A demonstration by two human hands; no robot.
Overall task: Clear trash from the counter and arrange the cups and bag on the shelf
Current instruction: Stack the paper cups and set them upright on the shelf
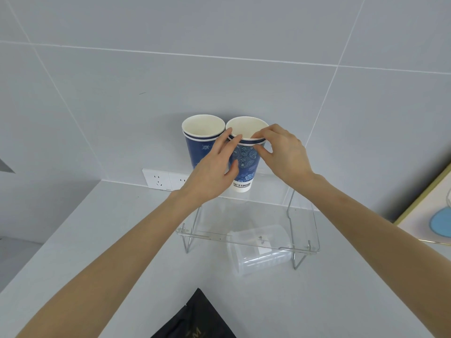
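Note:
Two blue patterned paper cups stand side by side on a clear acrylic shelf [302,230] against the wall. The left cup [199,147] stands free. Around the right cup [245,164] are both hands: my left hand [214,172] rests against its left side with fingertips at the rim, and my right hand [283,152] pinches the rim on the right. A black bag [195,318] lies on the counter at the bottom edge, near me.
A clear plastic cup [258,250] lies on its side on the white counter under the shelf. Wall sockets [166,179] sit behind the shelf at left. A framed picture [432,208] leans at the right edge.

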